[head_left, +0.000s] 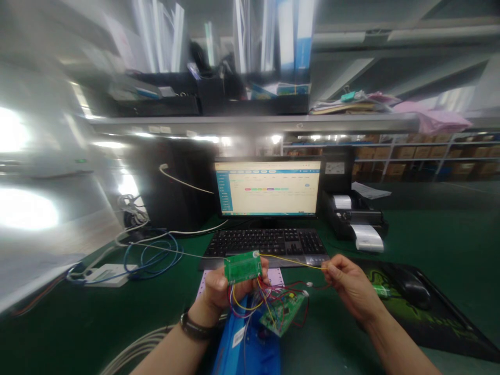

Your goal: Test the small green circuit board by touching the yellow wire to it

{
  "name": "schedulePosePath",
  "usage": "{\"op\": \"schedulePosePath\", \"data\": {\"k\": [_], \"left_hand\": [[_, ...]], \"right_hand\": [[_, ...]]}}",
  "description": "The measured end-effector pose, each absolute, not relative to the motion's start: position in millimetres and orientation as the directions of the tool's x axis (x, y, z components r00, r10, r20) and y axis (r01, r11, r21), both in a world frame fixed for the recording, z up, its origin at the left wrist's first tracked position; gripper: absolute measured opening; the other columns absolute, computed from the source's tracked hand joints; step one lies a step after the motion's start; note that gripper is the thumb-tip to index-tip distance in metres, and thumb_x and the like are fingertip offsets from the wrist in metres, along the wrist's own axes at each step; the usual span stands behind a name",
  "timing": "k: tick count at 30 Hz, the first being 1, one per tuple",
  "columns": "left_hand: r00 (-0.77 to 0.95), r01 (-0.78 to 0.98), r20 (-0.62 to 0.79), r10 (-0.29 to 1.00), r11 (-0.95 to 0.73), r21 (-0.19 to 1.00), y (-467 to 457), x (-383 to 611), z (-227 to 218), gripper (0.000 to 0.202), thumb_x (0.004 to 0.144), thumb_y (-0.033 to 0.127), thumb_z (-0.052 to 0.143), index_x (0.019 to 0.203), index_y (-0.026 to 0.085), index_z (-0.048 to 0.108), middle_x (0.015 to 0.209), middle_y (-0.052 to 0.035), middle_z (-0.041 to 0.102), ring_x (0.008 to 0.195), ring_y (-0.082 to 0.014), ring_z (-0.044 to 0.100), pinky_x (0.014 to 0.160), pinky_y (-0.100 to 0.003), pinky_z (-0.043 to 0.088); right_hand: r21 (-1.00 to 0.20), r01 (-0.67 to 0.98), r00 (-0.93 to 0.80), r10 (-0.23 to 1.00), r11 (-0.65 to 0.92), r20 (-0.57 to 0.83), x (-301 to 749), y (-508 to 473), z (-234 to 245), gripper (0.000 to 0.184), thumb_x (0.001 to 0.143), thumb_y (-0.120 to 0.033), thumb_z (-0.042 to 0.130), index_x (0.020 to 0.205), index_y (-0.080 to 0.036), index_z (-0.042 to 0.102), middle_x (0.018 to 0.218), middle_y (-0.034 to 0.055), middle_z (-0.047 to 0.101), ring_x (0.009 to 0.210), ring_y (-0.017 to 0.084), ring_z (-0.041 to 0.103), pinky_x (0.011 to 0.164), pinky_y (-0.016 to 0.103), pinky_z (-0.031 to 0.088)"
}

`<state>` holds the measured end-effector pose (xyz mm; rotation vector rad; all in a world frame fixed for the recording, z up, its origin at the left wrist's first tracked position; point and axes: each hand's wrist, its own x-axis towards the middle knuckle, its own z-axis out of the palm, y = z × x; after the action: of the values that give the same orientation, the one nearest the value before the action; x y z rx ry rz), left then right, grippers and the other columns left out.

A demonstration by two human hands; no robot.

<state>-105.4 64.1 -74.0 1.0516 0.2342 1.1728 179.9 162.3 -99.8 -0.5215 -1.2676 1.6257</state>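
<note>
Two hands are busy at chest height. My left hand (pixel 219 291) clamps a small green circuit board (pixel 242 267) between thumb and fingers, its face turned up toward me. My right hand (pixel 351 286) is closed in a tight pinch on a thin yellow wire (pixel 291 261), which runs taut from the board's upper corner across the gap between my hands. The step in hand looks like handling this wire, and the moment seems to call for a steady pinch and an even pull. Both forearms angle inward, with a dark wristband (pixel 195 327) on the left wrist.

Just below my left grip, a second green circuit board (pixel 283 312) hangs in a tangle of red, blue and yellow wires above a blue-wrapped pack (pixel 250 344). Beyond my hands lie a black keyboard (pixel 265 242) and a monitor (pixel 267 187). A label printer (pixel 351 219) stands ahead of my right hand, and a black mouse (pixel 410 286) lies to its right.
</note>
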Motion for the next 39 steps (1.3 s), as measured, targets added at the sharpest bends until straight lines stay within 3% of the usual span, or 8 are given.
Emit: {"op": "schedulePosePath", "data": {"k": [39], "left_hand": [[0.414, -0.633, 0.348, 0.841, -0.009, 0.774, 63.8, -105.7, -73.1, 0.081, 0.050, 0.033, 0.071, 0.121, -0.001, 0.052, 0.107, -0.0191, 0.060, 0.099, -0.0298, 0.052, 0.094, -0.041, 0.037]], "right_hand": [[-0.907, -0.422, -0.430, 0.879, 0.004, 0.204, 179.5, 162.3, -99.2, 0.014, 0.075, -0.027, 0.068, 0.071, -0.017, 0.058, 0.078, 0.0003, 0.060, 0.065, 0.008, 0.046, 0.061, 0.022, 0.035]]}}
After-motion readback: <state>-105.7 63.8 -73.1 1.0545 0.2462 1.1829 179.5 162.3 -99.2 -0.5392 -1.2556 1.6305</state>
